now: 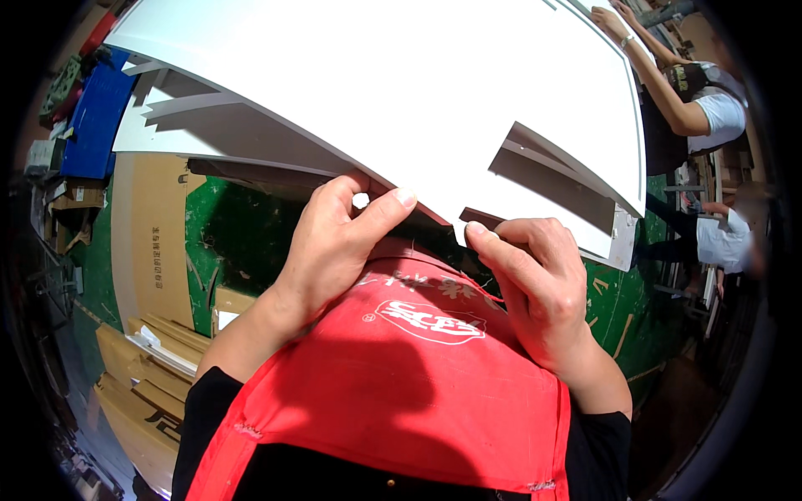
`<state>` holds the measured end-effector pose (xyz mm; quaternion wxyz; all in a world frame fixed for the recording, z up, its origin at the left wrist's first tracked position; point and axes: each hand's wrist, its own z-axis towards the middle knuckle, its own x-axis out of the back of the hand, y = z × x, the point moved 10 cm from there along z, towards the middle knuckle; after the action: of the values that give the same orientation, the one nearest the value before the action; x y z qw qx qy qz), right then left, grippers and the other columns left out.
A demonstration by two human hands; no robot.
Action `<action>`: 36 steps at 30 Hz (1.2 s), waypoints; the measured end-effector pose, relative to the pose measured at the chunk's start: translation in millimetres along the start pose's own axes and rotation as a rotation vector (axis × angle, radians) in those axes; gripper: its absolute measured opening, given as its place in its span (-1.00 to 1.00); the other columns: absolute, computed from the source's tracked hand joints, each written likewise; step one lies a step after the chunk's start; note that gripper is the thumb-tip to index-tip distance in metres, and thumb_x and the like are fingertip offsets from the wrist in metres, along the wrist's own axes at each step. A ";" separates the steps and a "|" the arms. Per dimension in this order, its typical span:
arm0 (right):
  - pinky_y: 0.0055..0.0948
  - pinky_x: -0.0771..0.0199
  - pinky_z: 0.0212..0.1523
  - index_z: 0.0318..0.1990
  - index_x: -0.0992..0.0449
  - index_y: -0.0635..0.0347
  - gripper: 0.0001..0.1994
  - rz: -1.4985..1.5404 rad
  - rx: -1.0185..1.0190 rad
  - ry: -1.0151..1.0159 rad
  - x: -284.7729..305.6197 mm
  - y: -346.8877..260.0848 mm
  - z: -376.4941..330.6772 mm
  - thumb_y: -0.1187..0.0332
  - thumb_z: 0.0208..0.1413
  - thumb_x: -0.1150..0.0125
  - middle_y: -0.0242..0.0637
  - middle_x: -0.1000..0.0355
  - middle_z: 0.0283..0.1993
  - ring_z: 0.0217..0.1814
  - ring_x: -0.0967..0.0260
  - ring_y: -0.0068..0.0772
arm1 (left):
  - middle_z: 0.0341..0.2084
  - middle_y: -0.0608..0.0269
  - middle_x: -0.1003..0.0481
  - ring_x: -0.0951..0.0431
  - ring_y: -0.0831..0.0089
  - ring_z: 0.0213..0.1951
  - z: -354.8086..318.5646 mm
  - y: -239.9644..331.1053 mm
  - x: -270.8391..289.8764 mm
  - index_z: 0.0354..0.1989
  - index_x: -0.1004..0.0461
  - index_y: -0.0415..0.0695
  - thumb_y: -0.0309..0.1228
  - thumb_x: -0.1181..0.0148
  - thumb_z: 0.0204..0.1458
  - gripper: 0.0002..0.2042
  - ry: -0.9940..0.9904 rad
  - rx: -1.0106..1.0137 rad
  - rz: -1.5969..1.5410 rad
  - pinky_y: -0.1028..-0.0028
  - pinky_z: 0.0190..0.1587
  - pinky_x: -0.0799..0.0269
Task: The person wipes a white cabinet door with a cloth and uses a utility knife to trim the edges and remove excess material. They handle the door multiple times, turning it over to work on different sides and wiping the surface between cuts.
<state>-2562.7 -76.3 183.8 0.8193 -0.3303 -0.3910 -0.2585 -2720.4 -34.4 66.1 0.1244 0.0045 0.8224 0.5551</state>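
A large white panel [376, 75] lies in front of me, with a rectangular opening [555, 184] cut near its right end. My left hand [338, 230] is closed on the near edge, thumb against the rim and fingers partly hidden behind it. A small white lump [360, 200] shows between that thumb and the index finger; its kind is unclear. Beside a narrow dark slot [480, 215], my right hand [535, 267] pinches a small flat white piece [459, 233] between thumb and fingers. Whether this piece is joined to the panel's edge I cannot tell.
Beneath the large panel, another white panel [180, 138] juts out at the left. Cardboard packages [154, 250] lie on the green floor [238, 217]. A blue box-like object [92, 117] stands far left. At the upper right, a person [697, 100] reaches to the panel; another person [723, 238] is farther right.
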 end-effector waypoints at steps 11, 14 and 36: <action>-0.39 -0.25 -0.37 -0.09 -0.62 0.15 -0.61 0.164 -0.023 0.009 1.0 9.3 1.0 0.62 -0.17 -0.32 -0.30 -0.43 -0.34 -0.36 -0.35 -0.32 | -0.34 0.19 -0.59 -0.51 0.58 -0.28 0.9 1.0 0.0 -0.23 -0.56 -0.36 -0.26 -0.19 0.16 -0.68 0.001 -0.033 0.000 0.53 -0.14 -0.44; -0.39 -0.26 -0.36 -0.10 -0.63 0.16 -0.63 0.207 -0.020 -0.018 4.0 8.9 5.6 0.62 -0.15 -0.32 -0.29 -0.45 -0.34 -0.35 -0.36 -0.32 | -0.33 0.20 -0.59 -0.51 0.57 -0.27 1.0 0.8 0.6 -0.22 -0.56 -0.37 -0.25 -0.19 0.17 -0.67 0.013 -0.045 0.011 0.53 -0.13 -0.43; -0.34 -0.37 -0.27 -0.11 -0.63 0.18 -0.66 0.366 -0.064 -0.050 0.5 23.6 8.9 0.63 -0.12 -0.32 -0.27 -0.49 -0.32 -0.31 -0.42 -0.26 | -0.33 0.19 -0.58 -0.50 0.58 -0.26 -0.8 -2.9 -0.9 -0.20 -0.54 -0.38 -0.26 -0.18 0.17 -0.67 0.019 -0.026 -0.034 0.55 -0.13 -0.43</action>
<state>-2550.5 -54.4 180.4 0.8318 -0.4281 -0.3360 -0.1093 -2719.3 -36.4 63.9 0.1259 -0.0163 0.8163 0.5636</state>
